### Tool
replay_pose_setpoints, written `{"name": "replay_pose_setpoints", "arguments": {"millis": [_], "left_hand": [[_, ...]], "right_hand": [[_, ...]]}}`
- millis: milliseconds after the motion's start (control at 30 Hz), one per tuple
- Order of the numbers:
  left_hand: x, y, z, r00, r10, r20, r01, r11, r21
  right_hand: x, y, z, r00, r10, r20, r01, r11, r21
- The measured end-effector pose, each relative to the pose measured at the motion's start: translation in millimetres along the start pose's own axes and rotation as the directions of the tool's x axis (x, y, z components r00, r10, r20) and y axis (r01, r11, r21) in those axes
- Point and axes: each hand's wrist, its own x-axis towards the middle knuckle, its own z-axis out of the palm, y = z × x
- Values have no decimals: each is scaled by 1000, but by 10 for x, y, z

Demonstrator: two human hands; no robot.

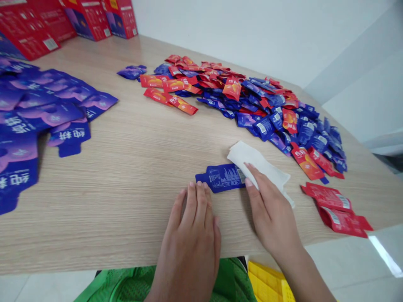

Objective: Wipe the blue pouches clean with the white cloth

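A single blue sachet [225, 178] lies flat on the table with its printed back and barcode facing up. My left hand [193, 226] rests palm down, fingers stretched out, the fingertips touching the sachet's narrow spout end. A folded white tissue [261, 165] covers the sachet's right end. My right hand [269, 205] grips this tissue between thumb and fingers, pressing it down on the sachet. Part of the tissue is hidden beneath the right hand.
A long heap of blue and red sachets [233, 89] spreads across the back right. Two red sachets [340, 205] lie at right. Overlapping blue sachets [47, 115] are laid out at left. Red boxes [88, 19] stand behind them. Below the table edge is a yellow crate [267, 282].
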Motion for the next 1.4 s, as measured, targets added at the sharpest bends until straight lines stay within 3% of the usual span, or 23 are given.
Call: {"name": "replay_pose_setpoints", "arguments": {"millis": [100,167,233,333,433,533,633,700,767,900,967,1033,1133,1200,1267,1333,1400], "left_hand": [[14,-2,-10,1000,10,8,-10,1000,1],[23,-9,-12,1000,22,16,-22,1000,1],[26,-15,-5,1000,30,10,-30,1000,3],[21,-13,14,999,31,-8,-31,999,11],[15,-10,17,999,25,-22,-25,1000,16],[12,-23,8,999,46,-13,-46,999,11],[9,-37,9,998,67,-9,-67,998,5],[4,-39,20,998,56,-26,-56,998,9],[-4,-35,35,998,46,-39,-45,999,16],[-29,-27,67,999,46,-14,-45,998,34],[-49,-33,82,998,59,0,-59,997,43],[-75,-49,95,996,90,28,-92,995,44],[-107,-81,105,990,127,58,-130,990,54],[-118,-96,110,991,121,48,-124,990,61],[-120,-97,119,993,110,33,-112,992,57],[-119,-85,129,994,104,32,-105,993,49],[-122,-70,139,995,96,26,-97,994,52]], "right_hand": [[4,-210,65,968,-210,136,198,976,95],[8,-230,107,940,-277,198,265,960,86],[6,-111,108,965,-202,168,202,979,15],[-10,135,35,999,9,32,-6,997,-76],[-29,112,-24,997,69,-22,-70,997,-20],[-36,-174,38,990,-123,63,117,989,91],[-15,-322,135,943,-273,188,258,961,101],[-3,-216,143,965,-191,180,187,982,38],[-7,-8,95,994,-46,97,49,998,-36],[-41,188,-35,992,117,-38,-118,992,-38],[-51,46,-28,997,66,-37,-65,997,34],[-46,-164,36,995,-96,36,93,992,88],[-12,-312,132,944,-273,184,261,961,86],[6,-198,134,966,-187,180,186,982,25],[3,22,83,996,-29,90,33,998,-47],[-15,209,8,996,89,-5,-89,992,-86],[-33,244,-49,990,128,-52,-131,990,-59]]}}
